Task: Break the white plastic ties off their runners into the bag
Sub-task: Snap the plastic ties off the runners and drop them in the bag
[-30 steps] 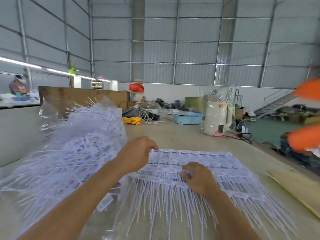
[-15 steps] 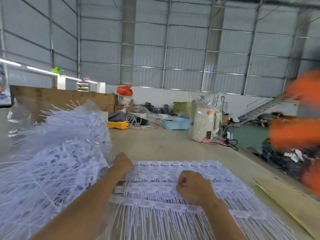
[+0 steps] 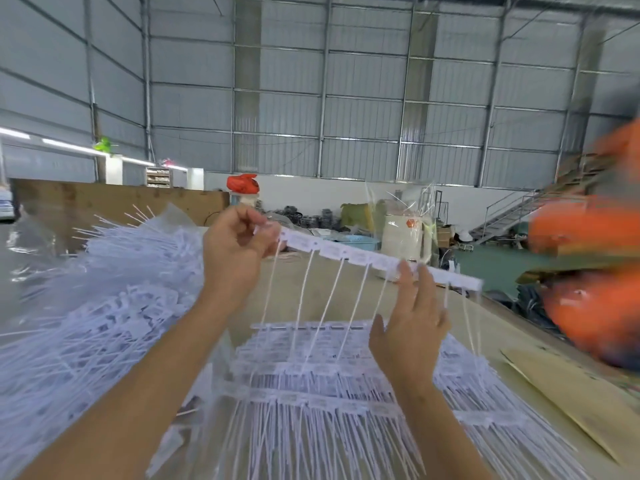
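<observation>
A white runner strip of ties [image 3: 349, 252] is lifted in the air above the table, its thin tails hanging down. My left hand [image 3: 235, 247] pinches the strip's left end. My right hand [image 3: 412, 317] has straight fingers, whose tips touch the strip right of its middle. Below them a flat stack of tie sheets [image 3: 346, 382] lies on the table. A clear plastic bag heaped with loose white ties [image 3: 104, 306] sits to the left.
A blurred person in orange [image 3: 595, 271] stands at the right edge. Cardboard [image 3: 568, 396] lies on the table's right side. A white wrapped appliance [image 3: 403, 233] and a blue basket [image 3: 356, 241] stand at the far end. A wooden board [image 3: 114, 202] runs behind the bag.
Both hands have risen from the stack on the table, bringing one runner strip of ties up into the air. My right hand's fingers have straightened.
</observation>
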The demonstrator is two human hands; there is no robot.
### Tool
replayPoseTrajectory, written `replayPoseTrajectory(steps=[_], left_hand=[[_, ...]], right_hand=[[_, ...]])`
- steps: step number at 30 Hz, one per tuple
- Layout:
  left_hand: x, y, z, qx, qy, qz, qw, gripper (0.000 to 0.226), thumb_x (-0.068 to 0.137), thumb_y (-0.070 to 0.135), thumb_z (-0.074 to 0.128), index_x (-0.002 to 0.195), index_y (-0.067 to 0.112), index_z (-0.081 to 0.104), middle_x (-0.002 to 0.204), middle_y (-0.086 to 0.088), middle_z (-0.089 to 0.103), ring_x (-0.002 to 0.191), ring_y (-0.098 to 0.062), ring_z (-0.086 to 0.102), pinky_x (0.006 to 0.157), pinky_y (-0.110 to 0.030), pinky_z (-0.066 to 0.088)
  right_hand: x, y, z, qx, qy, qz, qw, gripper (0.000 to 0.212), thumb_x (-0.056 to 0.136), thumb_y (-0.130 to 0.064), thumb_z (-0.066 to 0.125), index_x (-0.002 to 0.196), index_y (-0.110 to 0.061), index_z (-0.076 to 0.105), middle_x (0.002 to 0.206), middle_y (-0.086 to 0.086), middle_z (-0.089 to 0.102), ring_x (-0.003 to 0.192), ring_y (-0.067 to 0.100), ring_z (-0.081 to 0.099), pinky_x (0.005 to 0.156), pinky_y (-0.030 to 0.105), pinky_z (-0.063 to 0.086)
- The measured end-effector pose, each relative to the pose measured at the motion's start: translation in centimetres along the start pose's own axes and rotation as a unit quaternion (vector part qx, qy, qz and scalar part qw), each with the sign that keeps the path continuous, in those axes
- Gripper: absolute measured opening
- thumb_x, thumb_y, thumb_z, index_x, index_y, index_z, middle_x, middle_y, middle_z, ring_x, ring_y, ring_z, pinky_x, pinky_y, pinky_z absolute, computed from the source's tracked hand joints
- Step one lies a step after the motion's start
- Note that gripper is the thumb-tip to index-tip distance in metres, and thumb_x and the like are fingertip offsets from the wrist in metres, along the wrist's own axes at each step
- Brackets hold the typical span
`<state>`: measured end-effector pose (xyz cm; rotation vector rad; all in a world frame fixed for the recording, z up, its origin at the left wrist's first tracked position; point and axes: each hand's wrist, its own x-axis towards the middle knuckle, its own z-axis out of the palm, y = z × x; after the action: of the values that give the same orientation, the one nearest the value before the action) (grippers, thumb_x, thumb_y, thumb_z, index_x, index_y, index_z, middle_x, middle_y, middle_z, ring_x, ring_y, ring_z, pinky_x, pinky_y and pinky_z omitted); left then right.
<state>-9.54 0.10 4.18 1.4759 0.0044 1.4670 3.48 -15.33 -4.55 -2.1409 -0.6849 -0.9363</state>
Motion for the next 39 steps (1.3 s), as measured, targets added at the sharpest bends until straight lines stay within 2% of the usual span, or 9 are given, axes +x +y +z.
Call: replayPoseTrajectory(steps=[3, 7, 9, 12, 18, 25, 28, 32, 39], left_hand=[[0.0, 1.4, -1.7, -0.133, -0.015, -0.043, 0.990, 0.027, 0.086, -0.011, 0.053, 0.083, 0.015, 0.051, 0.057, 0.011, 0.061, 0.055, -0.002, 0.062, 0.051, -0.017, 0.053], [-1.4, -1.5, -2.8, -0.156, 0.086, -0.192, 0.965, 0.021, 0.088, -0.009, 0.055, 0.089, 0.011, 0.054, 0.064, 0.002, 0.064, 0.058, -0.007, 0.062, 0.053, -0.017, 0.054], [-2.7, -4.1, -3.0, -0.131, 0.140, -0.278, 0.941, 0.012, 0.089, -0.007, 0.056, 0.096, 0.002, 0.058, 0.075, -0.006, 0.060, 0.062, -0.010, 0.060, 0.052, -0.014, 0.053], [-4.4, -6.9, -3.2, -0.073, 0.113, -0.350, 0.927, 0.016, 0.088, -0.004, 0.058, 0.073, -0.001, 0.059, 0.053, -0.003, 0.061, 0.041, -0.001, 0.056, 0.041, -0.009, 0.045], [-5.1, -8.6, -3.4, 0.012, 0.053, -0.331, 0.942, 0.011, 0.095, 0.006, 0.053, 0.086, 0.001, 0.052, 0.065, -0.016, 0.064, 0.040, -0.012, 0.058, 0.042, -0.021, 0.047], [-6.0, -6.2, -2.1, 0.057, -0.052, -0.157, 0.985, 0.018, 0.096, 0.012, 0.052, 0.079, 0.013, 0.047, 0.047, -0.001, 0.054, 0.041, -0.007, 0.047, 0.041, -0.017, 0.038], [-6.6, -5.1, -1.3, 0.072, -0.107, -0.100, 0.987, 0.018, 0.097, 0.013, 0.051, 0.079, 0.007, 0.049, 0.046, 0.000, 0.052, 0.040, -0.008, 0.044, 0.042, -0.018, 0.038], [-7.0, -5.6, -1.2, 0.126, -0.121, -0.123, 0.977, 0.019, 0.097, 0.015, 0.051, 0.080, 0.008, 0.054, 0.043, 0.002, 0.052, 0.039, -0.009, 0.044, 0.044, -0.019, 0.039], [-6.7, -7.1, -1.5, 0.188, -0.131, -0.203, 0.952, 0.035, 0.092, 0.021, 0.060, 0.063, 0.010, 0.043, 0.041, 0.001, 0.048, 0.032, -0.007, 0.038, 0.039, -0.019, 0.032]], right_hand=[[0.8, -0.1, -1.3, -0.020, 0.084, 0.003, 0.996, 0.086, 0.077, -0.012, 0.069, 0.148, -0.015, 0.022, 0.155, 0.011, 0.021, 0.144, 0.030, 0.016, 0.107, 0.065, 0.014], [1.5, -0.2, -2.9, -0.028, 0.190, -0.036, 0.981, 0.051, 0.072, -0.003, 0.064, 0.122, -0.010, 0.060, 0.116, 0.013, 0.064, 0.117, 0.035, 0.054, 0.102, 0.070, 0.021], [1.4, -0.5, -3.1, -0.060, 0.161, -0.061, 0.983, 0.044, 0.063, -0.002, 0.065, 0.105, -0.013, 0.069, 0.099, 0.010, 0.066, 0.101, 0.035, 0.058, 0.099, 0.069, 0.028], [1.3, -0.7, -2.9, -0.157, -0.013, -0.014, 0.987, 0.050, 0.065, -0.005, 0.063, 0.113, -0.021, 0.064, 0.113, 0.008, 0.056, 0.116, 0.032, 0.041, 0.103, 0.065, 0.020], [0.7, -0.1, -1.2, -0.171, -0.292, -0.026, 0.941, 0.072, 0.085, -0.020, 0.051, 0.147, -0.026, 0.014, 0.152, 0.002, 0.013, 0.142, 0.028, 0.003, 0.107, 0.068, 0.014], [-0.4, -5.1, -0.2, 0.114, -0.193, -0.187, 0.956, 0.046, 0.100, -0.038, 0.030, 0.142, -0.021, 0.036, 0.149, -0.004, 0.032, 0.142, 0.010, 0.015, 0.113, 0.054, -0.005], [0.4, -6.2, 0.4, 0.143, -0.289, -0.210, 0.923, 0.034, 0.099, -0.036, 0.038, 0.107, -0.011, 0.060, 0.108, 0.004, 0.059, 0.115, 0.022, 0.049, 0.109, 0.049, 0.025], [0.9, -5.8, 1.0, 0.178, -0.346, -0.197, 0.900, 0.037, 0.096, -0.031, 0.049, 0.077, 0.000, 0.054, 0.070, 0.008, 0.049, 0.073, 0.029, 0.050, 0.069, 0.037, 0.040], [-1.5, -5.6, 2.0, 0.056, -0.222, -0.269, 0.935, 0.029, 0.097, -0.037, 0.044, 0.094, -0.016, 0.064, 0.092, 0.000, 0.059, 0.082, 0.025, 0.056, 0.072, 0.029, 0.027]])
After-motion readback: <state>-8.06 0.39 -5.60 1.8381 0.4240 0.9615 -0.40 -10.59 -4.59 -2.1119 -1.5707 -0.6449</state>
